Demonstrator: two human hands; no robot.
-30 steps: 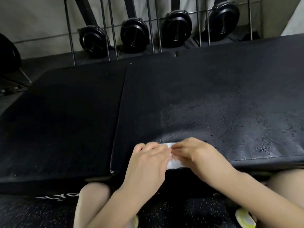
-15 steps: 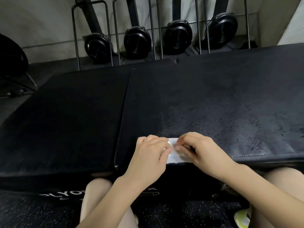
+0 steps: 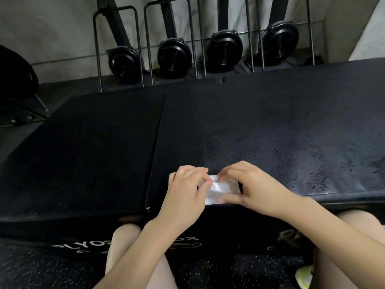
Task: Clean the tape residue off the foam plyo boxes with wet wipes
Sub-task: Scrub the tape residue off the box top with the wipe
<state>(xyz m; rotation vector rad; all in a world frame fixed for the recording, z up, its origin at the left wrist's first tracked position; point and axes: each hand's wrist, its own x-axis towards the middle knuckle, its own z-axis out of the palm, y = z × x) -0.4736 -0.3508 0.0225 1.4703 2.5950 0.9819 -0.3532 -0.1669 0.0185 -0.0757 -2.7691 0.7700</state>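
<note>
Two black foam plyo boxes stand side by side in front of me, the left box (image 3: 87, 155) dull and the right box (image 3: 270, 132) blotchy with wet streaks and residue marks. A white wet wipe (image 3: 218, 189) lies folded at the near edge of the right box. My left hand (image 3: 185, 195) pinches its left end with curled fingers. My right hand (image 3: 254, 186) pinches the wipe's right side, thumb under the near edge and fingers over the top. Both hands hide part of the wipe.
A rack of black fan-wheel machines (image 3: 174, 57) stands upright against the wall behind the boxes. A dark speckled rubber floor (image 3: 41, 272) lies below me, with my bare knees (image 3: 125, 236) against the box front. A yellow shoe (image 3: 304, 275) shows at lower right.
The camera has tilted down a little. My hands have shifted slightly up the box edge and spread apart, so more of the wipe shows between them.
</note>
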